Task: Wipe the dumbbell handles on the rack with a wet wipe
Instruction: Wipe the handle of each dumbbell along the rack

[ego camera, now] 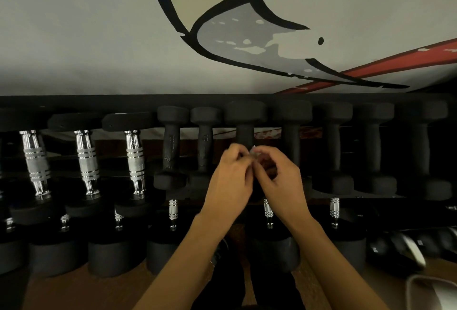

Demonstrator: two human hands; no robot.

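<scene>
Open wipe before wiping

Pinched by fingertips of left hand (228, 178) at 9 o'clock and right hand (279, 181) at 3: wipe (252, 152), just under black handle (244, 134) at 12 on rack (222, 98). Spread flat, wrap round handle, rub end to end

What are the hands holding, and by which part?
The left hand and right hand pinch a small whitish wipe between their fingertips, one at each side; most of it is hidden.

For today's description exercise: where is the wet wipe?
Head view, centre: the wet wipe is pinched between the left hand and right hand, in front of a black dumbbell handle.
</scene>
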